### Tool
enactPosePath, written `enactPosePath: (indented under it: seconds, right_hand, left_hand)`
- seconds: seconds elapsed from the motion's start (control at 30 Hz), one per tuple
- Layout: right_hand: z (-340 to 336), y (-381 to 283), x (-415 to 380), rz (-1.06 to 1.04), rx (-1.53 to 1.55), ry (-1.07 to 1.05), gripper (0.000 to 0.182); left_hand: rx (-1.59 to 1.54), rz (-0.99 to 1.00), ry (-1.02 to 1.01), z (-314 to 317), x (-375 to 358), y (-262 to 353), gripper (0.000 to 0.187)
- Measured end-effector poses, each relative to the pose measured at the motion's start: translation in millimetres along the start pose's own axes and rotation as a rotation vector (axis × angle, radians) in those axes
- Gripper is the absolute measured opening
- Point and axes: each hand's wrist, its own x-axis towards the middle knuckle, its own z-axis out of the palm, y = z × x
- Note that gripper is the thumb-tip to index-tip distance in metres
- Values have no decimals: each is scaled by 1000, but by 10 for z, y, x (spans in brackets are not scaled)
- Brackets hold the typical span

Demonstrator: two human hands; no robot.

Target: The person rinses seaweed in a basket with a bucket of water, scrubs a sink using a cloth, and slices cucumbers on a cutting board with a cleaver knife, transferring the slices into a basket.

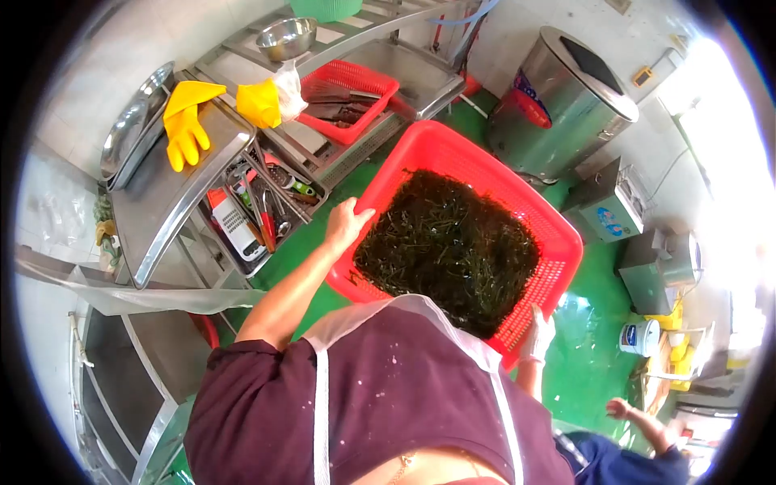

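Note:
A large red plastic basket [408, 145] with perforated walls is in front of my body, above the green floor. Dark green, wet-looking strands [449, 246], resembling seaweed, fill much of it. My left hand [346, 225] grips the basket's left rim, fingers bent over the edge. On the near right side my right hand [537, 335], with something whitish around it, holds the basket wall; some of its fingers are hidden. The near edge of the basket is close to my pale apron [420, 305].
To the left, a steel table [166, 194] carries yellow rubber gloves [186, 129], above a tray of utensils [263, 206]. A smaller red basket [347, 133] sits behind. A steel drum [529, 105] stands back right. Another person's hand [621, 408] shows lower right.

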Motion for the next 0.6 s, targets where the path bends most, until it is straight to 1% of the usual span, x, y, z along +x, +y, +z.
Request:
enactPosePath:
  seconds: [0.07,0.13,0.23,0.33,0.37,0.43,0.47,0.53,0.6]
  right_hand:
    - [136,51,356,-13,-43,20,31]
    - [292,10,585,13,-86,-19,31]
    - [584,-4,942,56,-144,-28,29]
    - [923,-195,1198,89,-121,-3,27]
    - [1098,-359,1228,75,-134,36,26]
    - [1153,-454,1495,45,-212,42,26]
    - [1237,-543,1607,29,-245,40,26]
    - [1392,-661,1717,-4,-180,74,29]
    - [1524,-687,1859,-43,-87,90,30]
  left_hand:
    - [9,-65,-25,64,176,1,55]
    - [-1,-109,-19,145,332,-112,54]
    - [32,-236,-165,186,682,-183,56]
    - [-23,-129,7,593,1111,-505,58]
    - [-25,-151,-61,627,1310,-464,58]
    - [-30,-204,-192,651,1744,-328,58]
    - [-52,-159,-151,760,1927,-352,58]
    - [-84,-66,-75,994,2243,-410,57]
    - [-123,-140,-226,826,2590,-69,56]
